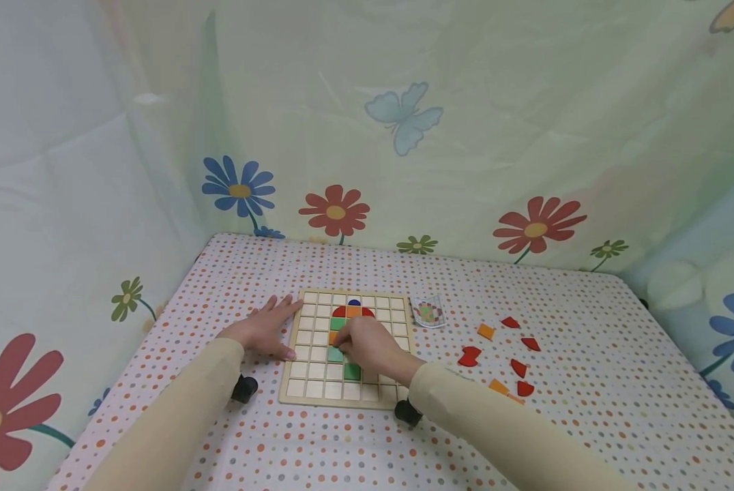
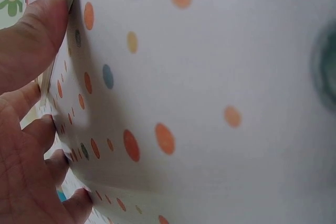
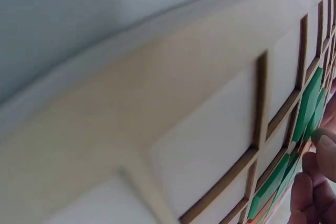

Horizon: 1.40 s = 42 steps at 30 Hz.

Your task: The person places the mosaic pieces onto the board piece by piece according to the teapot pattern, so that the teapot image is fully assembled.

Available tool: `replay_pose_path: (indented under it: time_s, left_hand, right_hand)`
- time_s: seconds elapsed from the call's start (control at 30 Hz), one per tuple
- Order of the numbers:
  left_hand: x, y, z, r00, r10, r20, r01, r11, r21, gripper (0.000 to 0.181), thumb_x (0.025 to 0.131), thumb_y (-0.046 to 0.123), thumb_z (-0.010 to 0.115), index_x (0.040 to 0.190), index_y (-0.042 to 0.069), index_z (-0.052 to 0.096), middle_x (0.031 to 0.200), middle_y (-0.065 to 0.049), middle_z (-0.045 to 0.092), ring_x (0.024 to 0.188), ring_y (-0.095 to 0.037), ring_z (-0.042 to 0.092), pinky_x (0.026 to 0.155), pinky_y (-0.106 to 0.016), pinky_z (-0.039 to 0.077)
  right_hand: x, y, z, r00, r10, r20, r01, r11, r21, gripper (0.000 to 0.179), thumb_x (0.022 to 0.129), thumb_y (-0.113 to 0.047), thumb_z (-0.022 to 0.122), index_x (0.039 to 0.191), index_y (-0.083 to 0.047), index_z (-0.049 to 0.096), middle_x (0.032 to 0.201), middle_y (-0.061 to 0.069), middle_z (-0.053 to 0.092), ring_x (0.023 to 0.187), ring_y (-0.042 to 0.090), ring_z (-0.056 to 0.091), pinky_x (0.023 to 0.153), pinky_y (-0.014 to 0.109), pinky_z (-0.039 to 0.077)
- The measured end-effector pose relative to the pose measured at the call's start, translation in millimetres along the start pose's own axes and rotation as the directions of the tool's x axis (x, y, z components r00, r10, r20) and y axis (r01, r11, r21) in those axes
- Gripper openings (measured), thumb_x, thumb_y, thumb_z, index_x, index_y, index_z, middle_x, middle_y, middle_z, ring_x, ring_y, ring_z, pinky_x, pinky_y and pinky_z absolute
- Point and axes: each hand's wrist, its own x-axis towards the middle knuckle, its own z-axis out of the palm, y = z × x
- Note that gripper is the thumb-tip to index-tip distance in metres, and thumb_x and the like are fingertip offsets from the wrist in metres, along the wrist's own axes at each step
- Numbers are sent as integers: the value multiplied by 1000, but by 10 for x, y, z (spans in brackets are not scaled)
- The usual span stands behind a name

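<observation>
A wooden grid board (image 1: pixel 298 390) lies on the dotted cloth, with green, orange, red and blue tiles set in its middle columns. My left hand (image 1: pixel 267 329) rests at the board's left edge, its fingers spread and its thumb against the frame in the left wrist view. Over the board's middle, my right hand (image 1: pixel 370 346) has thumb and fingertips brought together, hiding several cells. In the right wrist view those fingers pinch at the edge of a green tile (image 3: pixel 318 109), beside another green tile (image 3: pixel 306 103).
Right of the board lies a small printed pattern card (image 1: pixel 428 312). Farther right are scattered loose red pieces (image 1: pixel 518 367) and orange squares (image 1: pixel 486 331). A printed flower curtain (image 1: pixel 465 170) stands behind the table. Dark wrist-worn devices (image 1: pixel 244 389) sit below both wrists.
</observation>
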Motion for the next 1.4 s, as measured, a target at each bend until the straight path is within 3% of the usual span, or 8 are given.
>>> replay_pose_path:
  time_s: [0.27,0.47,0.6,0.83,1.13,1.4]
  left_hand:
    - [-31,20,-34,1000,28,-6,-28,999,17,103,84,27,85,164,12,22,172,-19,8,159,-45,0,126,-68,9]
    - [-38,39,-12,999,40,-7,-40,999,3,103,84,27,85,164,11,22,172,-20,9,159,-46,1,125,-69,10]
    - [-24,54,7,999,43,-13,-43,999,2,103,84,27,85,164,11,23,172,-21,11,158,-47,2,125,-69,10]
    - [-60,-8,-16,998,67,-22,-66,997,26,104,83,28,86,163,7,23,170,-26,11,156,-51,3,122,-73,11]
    - [-126,-27,-41,997,71,-14,-71,997,22,104,83,26,85,162,4,23,169,-29,10,155,-54,3,121,-75,10]
    - [-139,30,-42,997,78,-6,-78,997,21,104,82,26,86,162,2,23,168,-31,10,154,-56,3,121,-75,10]
  right_hand:
    - [-81,37,-32,996,-91,2,91,991,-99,20,95,1,68,99,-10,83,97,4,77,90,17,64,81,31,57]
    - [-192,91,-150,995,-98,-24,97,995,-26,26,96,8,61,103,-8,82,100,7,75,91,20,64,78,30,56]
    - [-328,232,-342,997,-58,-49,60,998,34,28,98,8,58,105,-7,81,105,8,75,98,24,68,82,34,59]
    - [-653,623,-688,996,32,-79,-24,994,104,28,101,1,58,120,-9,75,125,9,73,118,29,69,94,44,60]
    - [-1217,1211,-974,971,177,-160,-162,981,104,30,101,1,58,127,-6,71,129,15,71,110,30,70,90,44,61]
    - [-1693,1510,-1091,942,282,-184,-265,958,113,29,100,-1,61,127,-2,70,126,18,71,110,33,69,89,46,62]
